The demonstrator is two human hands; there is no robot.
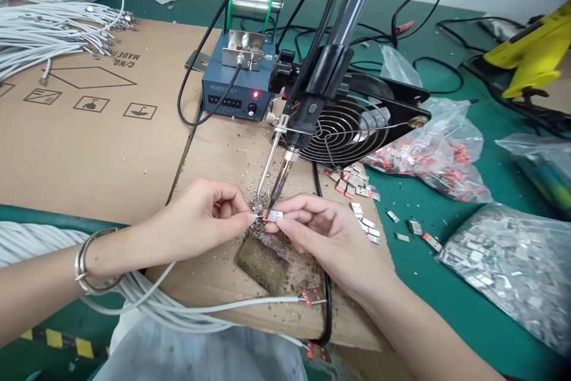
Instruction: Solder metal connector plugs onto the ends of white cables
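Observation:
My left hand [207, 217] is closed in a pinch on the end of a white cable, with thin coloured wires [258, 215] showing past the fingertips. Opposite it, my right hand [332, 235] grips a small metal USB plug [276, 214] between thumb and fingers. The wire ends meet the plug's orange-red back end. Right at that joint is the tip of a tilted soldering iron [281, 180], fixed in a stand. A bent metal solder feed tube [268, 164] comes down beside the tip. Below my hands lies a dirty brown sponge [262, 262].
Behind stands a blue solder feeder [236, 81] with a solder spool [252, 3]. A fan [341, 131] sits right of the iron. Loose USB plugs [357, 182] and a bag of metal shells [508, 268] lie right. White cables [147, 298] cross the near left; more [49, 30] lie far left.

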